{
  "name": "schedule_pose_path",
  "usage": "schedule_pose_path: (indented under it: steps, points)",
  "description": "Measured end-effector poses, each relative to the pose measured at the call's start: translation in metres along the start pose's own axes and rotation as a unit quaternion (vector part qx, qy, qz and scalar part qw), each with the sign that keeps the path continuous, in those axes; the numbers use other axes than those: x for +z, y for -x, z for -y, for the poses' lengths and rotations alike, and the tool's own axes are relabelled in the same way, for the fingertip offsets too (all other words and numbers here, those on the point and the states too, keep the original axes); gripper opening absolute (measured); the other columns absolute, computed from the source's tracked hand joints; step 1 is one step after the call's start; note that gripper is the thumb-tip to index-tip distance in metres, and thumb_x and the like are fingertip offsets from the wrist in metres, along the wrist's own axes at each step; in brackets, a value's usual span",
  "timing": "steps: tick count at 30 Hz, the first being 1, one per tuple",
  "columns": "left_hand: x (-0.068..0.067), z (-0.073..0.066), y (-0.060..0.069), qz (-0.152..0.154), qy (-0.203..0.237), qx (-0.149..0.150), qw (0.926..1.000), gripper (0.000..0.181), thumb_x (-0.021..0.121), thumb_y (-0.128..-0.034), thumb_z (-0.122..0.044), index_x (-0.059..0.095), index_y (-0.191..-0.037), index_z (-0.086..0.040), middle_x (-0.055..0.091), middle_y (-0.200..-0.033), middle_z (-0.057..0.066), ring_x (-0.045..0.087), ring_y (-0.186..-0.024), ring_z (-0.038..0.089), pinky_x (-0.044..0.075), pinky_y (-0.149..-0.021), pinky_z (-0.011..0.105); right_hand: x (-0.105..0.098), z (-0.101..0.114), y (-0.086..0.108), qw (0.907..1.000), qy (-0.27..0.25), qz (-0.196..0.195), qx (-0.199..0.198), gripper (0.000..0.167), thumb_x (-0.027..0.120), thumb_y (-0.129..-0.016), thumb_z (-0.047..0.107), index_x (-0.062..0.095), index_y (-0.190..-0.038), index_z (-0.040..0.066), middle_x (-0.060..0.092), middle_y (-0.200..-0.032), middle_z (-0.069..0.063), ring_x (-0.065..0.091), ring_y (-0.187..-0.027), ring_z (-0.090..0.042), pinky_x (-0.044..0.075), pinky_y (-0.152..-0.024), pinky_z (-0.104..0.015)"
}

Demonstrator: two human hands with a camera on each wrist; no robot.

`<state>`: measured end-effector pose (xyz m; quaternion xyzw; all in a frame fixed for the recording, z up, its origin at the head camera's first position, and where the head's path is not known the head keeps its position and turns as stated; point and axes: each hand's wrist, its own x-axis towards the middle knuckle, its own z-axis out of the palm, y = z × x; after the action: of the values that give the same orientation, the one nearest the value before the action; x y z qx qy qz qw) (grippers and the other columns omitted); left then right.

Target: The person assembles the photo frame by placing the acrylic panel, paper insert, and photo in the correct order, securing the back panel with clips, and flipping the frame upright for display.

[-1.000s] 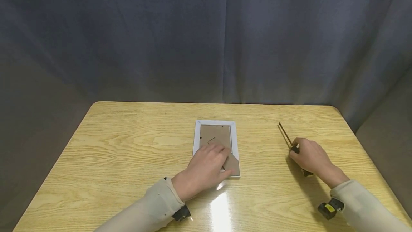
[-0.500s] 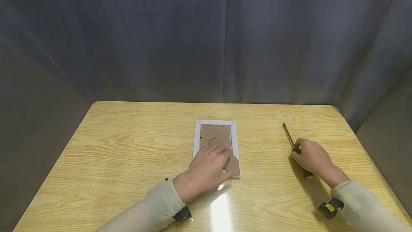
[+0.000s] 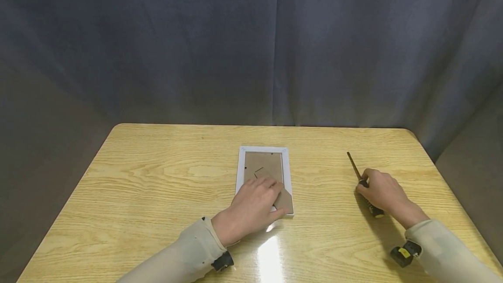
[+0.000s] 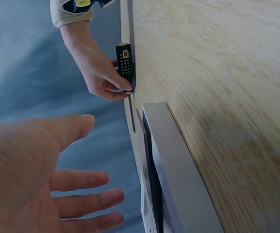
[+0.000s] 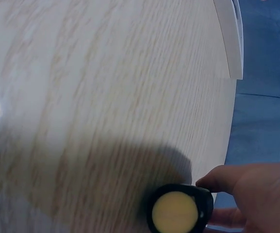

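Note:
A white picture frame (image 3: 286,167) lies face down at the middle of the table, its brown backing board (image 3: 261,159) and angled stand flap (image 3: 284,202) upward. My left hand (image 3: 253,204) is over its lower part and hides some of the flap. In the left wrist view, the fingers of that hand (image 4: 86,199) extend above the frame's edge (image 4: 173,160). To the right, my right hand (image 3: 383,189) pinches a black and yellow screwdriver (image 3: 375,211) near the front of its handle. The blade points away from me. The right wrist view shows the handle's yellow butt end (image 5: 174,212).
The wood-grain table (image 3: 165,178) has rounded far corners. A dark grey curtain (image 3: 196,47) hangs behind it and at both sides. Black devices are strapped at both wrists, including a wrist camera (image 3: 402,254) on the right sleeve.
The screwdriver has shifted slightly right, and its tip has swung a little to the right in my right hand. My left hand and the picture frame have stayed nearly still.

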<state>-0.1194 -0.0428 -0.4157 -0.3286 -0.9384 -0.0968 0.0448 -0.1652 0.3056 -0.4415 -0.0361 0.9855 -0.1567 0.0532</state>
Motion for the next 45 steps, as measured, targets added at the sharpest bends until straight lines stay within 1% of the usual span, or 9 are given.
schedule_pose_path:
  steps: [6,8,14,18,26,30,34,39,45]
  points:
    - [0.000,0.001,0.000,0.003,-0.007,-0.002,1.0000,0.057,0.065,-0.0943,-0.053,0.066,-0.131,-0.010,0.069,-0.128,0.007,0.064,-0.121,0.023,0.053,-0.098,0.040,-0.003,0.000,0.000,0.9999,0.010,0.013,0.002,0.036,0.061,-0.093,0.024,0.065,-0.109,-0.008,0.070,-0.087,-0.022,0.055,-0.059,-0.019,0.039,-0.049,-0.032]
    - [0.000,0.001,0.000,0.005,-0.008,-0.003,1.0000,0.057,0.065,-0.0940,-0.053,0.066,-0.132,-0.010,0.068,-0.128,0.007,0.064,-0.121,0.023,0.053,-0.098,0.040,-0.004,0.000,0.000,0.9998,0.011,0.018,0.004,0.039,0.061,-0.095,0.027,0.065,-0.112,-0.008,0.071,-0.090,-0.023,0.054,-0.059,-0.018,0.039,-0.049,-0.032]
    - [0.000,0.002,0.000,0.006,-0.004,-0.007,1.0000,0.056,0.066,-0.0939,-0.051,0.065,-0.132,-0.010,0.068,-0.131,0.008,0.063,-0.124,0.024,0.053,-0.101,0.041,-0.008,0.000,-0.001,0.9990,0.023,0.033,0.018,0.043,0.061,-0.097,0.034,0.067,-0.116,-0.004,0.070,-0.081,-0.014,0.051,-0.058,-0.018,0.036,-0.046,-0.033]
    - [-0.001,0.004,0.000,0.004,0.006,-0.012,0.9999,0.052,0.066,-0.0945,-0.049,0.066,-0.130,-0.011,0.068,-0.131,0.007,0.063,-0.124,0.024,0.053,-0.102,0.042,-0.013,0.000,0.000,0.9985,0.037,0.034,0.024,0.048,0.059,-0.098,0.038,0.065,-0.121,-0.003,0.069,-0.081,-0.013,0.051,-0.057,-0.019,0.035,-0.045,-0.034]
    - [-0.005,0.013,0.003,-0.016,0.024,-0.034,0.9990,0.046,0.067,-0.0932,-0.044,0.069,-0.124,-0.010,0.070,-0.126,0.005,0.063,-0.124,0.025,0.053,-0.099,0.042,-0.020,0.012,-0.002,0.9988,0.043,-0.024,0.001,0.052,0.055,-0.099,0.040,0.063,-0.126,-0.004,0.073,-0.097,-0.020,0.060,-0.062,-0.020,0.041,-0.043,-0.035]
    - [-0.007,0.016,0.005,-0.016,0.025,-0.043,0.9986,0.048,0.068,-0.0933,-0.047,0.069,-0.125,-0.011,0.069,-0.130,0.007,0.063,-0.124,0.027,0.055,-0.094,0.042,-0.023,0.021,0.001,0.9985,0.041,-0.037,-0.007,0.051,0.057,-0.099,0.040,0.063,-0.126,-0.003,0.072,-0.107,-0.025,0.068,-0.072,-0.028,0.043,-0.045,-0.035]
    - [-0.008,0.019,0.006,-0.014,0.035,-0.054,0.9978,0.052,0.068,-0.0934,-0.048,0.067,-0.129,-0.010,0.065,-0.137,0.011,0.062,-0.127,0.030,0.053,-0.100,0.046,-0.023,0.032,0.003,0.9976,0.038,-0.054,-0.022,0.047,0.060,-0.099,0.039,0.065,-0.123,-0.001,0.073,-0.107,-0.025,0.070,-0.078,-0.032,0.044,-0.047,-0.034]
    - [-0.010,0.024,0.008,-0.017,0.040,-0.067,0.9968,0.054,0.068,-0.0934,-0.049,0.066,-0.130,-0.010,0.066,-0.137,0.012,0.062,-0.126,0.031,0.051,-0.103,0.049,-0.023,0.046,0.005,0.9966,0.034,-0.065,-0.036,0.045,0.061,-0.099,0.038,0.066,-0.122,0.000,0.072,-0.099,-0.018,0.064,-0.069,-0.022,0.041,-0.046,-0.033]
    - [-0.015,0.032,0.010,-0.034,0.033,-0.079,0.9958,0.057,0.068,-0.0933,-0.049,0.065,-0.133,-0.008,0.068,-0.131,0.013,0.064,-0.122,0.031,0.053,-0.100,0.048,-0.022,0.061,0.008,0.9968,0.027,-0.060,-0.045,0.046,0.061,-0.098,0.038,0.066,-0.124,0.001,0.072,-0.108,-0.023,0.068,-0.072,-0.024,0.043,-0.046,-0.032]
